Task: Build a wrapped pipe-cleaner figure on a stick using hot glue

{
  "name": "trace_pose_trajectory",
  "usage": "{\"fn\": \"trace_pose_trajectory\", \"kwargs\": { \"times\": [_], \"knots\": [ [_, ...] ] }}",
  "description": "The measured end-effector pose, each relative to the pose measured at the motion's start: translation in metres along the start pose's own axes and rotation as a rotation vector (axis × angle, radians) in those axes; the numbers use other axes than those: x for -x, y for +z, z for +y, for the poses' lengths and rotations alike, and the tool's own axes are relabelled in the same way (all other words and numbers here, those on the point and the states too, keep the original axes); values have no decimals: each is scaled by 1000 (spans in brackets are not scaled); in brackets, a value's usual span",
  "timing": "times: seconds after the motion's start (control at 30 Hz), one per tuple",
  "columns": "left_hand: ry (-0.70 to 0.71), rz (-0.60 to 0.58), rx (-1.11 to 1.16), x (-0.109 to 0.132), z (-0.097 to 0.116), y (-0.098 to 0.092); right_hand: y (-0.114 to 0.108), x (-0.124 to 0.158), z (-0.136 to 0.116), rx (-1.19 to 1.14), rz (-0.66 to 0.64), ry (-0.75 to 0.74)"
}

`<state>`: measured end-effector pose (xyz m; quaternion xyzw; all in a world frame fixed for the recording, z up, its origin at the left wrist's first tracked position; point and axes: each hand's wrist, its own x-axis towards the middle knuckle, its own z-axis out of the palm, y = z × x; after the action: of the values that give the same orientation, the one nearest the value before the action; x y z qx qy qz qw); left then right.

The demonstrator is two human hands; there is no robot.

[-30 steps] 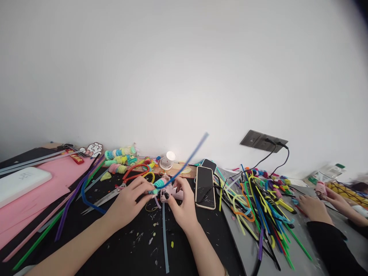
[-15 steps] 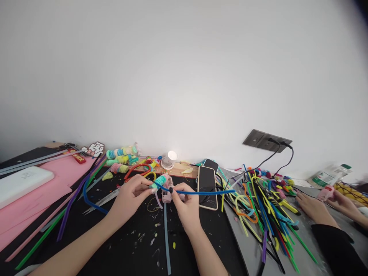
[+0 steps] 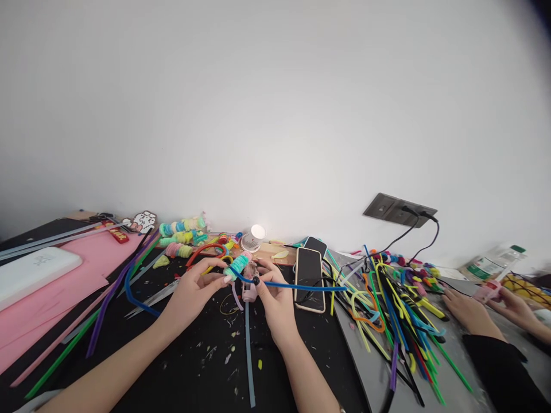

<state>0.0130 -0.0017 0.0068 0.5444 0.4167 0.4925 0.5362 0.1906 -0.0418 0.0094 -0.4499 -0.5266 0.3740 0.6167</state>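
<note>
My left hand [image 3: 193,292] pinches a small coil of teal, green and pink pipe cleaner [image 3: 238,265] just above the black table [image 3: 172,367]. My right hand [image 3: 274,301] grips a blue pipe cleaner [image 3: 301,285] close to the coil. The blue stem runs from the coil out to the right, across a phone [image 3: 309,271]. A small pink object [image 3: 249,292] sits on the table under both hands.
Scissors [image 3: 150,298] lie left of my left hand. Pink foam sheets [image 3: 47,298] and long stems cover the left side. A heap of coloured pipe cleaners [image 3: 391,315] fills the grey surface at right, where another person's hands [image 3: 469,312] work. Finished coils [image 3: 183,229] line the wall.
The blue pipe cleaner's free end swung down from pointing up-right to lying level toward the right. Both hands lifted slightly and stayed on the coil.
</note>
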Motion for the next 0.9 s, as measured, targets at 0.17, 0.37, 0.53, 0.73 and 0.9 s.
{"fn": "trace_pose_trajectory", "kwargs": {
  "times": [0.17,0.37,0.53,0.73,0.9],
  "knots": [
    [-29,-109,13,0,-4,-1,1,-2,2,-197,-30,95],
    [-65,-252,17,5,-2,1,1,-4,1,-359,-78,112],
    [-46,-278,-4,6,0,3,0,-3,-1,-306,-98,111],
    [-22,-288,-36,8,-3,5,0,-2,-3,-257,-144,124],
    [-86,-371,-141,10,-1,5,-2,-3,4,-230,-156,128]
  ]
}}
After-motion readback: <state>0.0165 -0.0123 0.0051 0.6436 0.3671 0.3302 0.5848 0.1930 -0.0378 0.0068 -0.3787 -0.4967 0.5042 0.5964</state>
